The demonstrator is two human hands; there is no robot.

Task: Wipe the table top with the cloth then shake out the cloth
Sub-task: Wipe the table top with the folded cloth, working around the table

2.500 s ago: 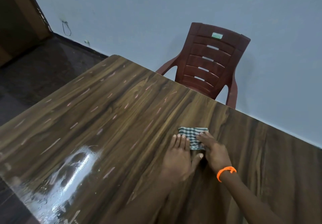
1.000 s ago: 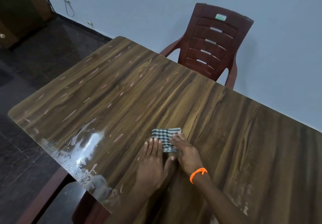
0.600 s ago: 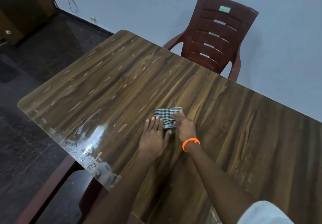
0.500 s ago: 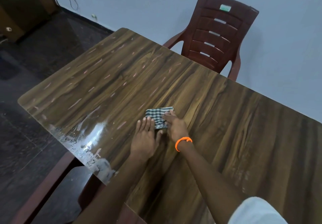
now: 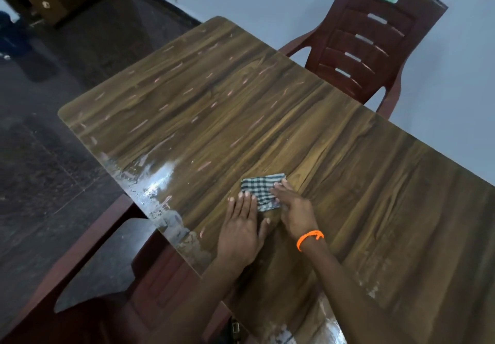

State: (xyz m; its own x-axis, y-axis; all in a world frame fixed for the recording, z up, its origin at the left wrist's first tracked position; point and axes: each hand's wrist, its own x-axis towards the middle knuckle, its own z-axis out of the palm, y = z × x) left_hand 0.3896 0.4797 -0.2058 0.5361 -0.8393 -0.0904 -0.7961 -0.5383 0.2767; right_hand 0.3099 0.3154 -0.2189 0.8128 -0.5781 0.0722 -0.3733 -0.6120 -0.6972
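Checked cloth (image 5: 261, 188) lies folded on the table (image 5: 348, 183), just beyond 2 flat, unclenched hands: right hand (image 5: 293, 211) presses its near edge, left hand (image 5: 241, 229) rests beside it.

Near part of the checked cloth (image 5: 261, 187) hidden under the right hand (image 5: 296, 213), table (image 5: 348, 183) cut off at the right and bottom edges, chair (image 5: 375, 38) top cropped, green label unreadable, near chair (image 5: 88, 276) mostly out of frame.
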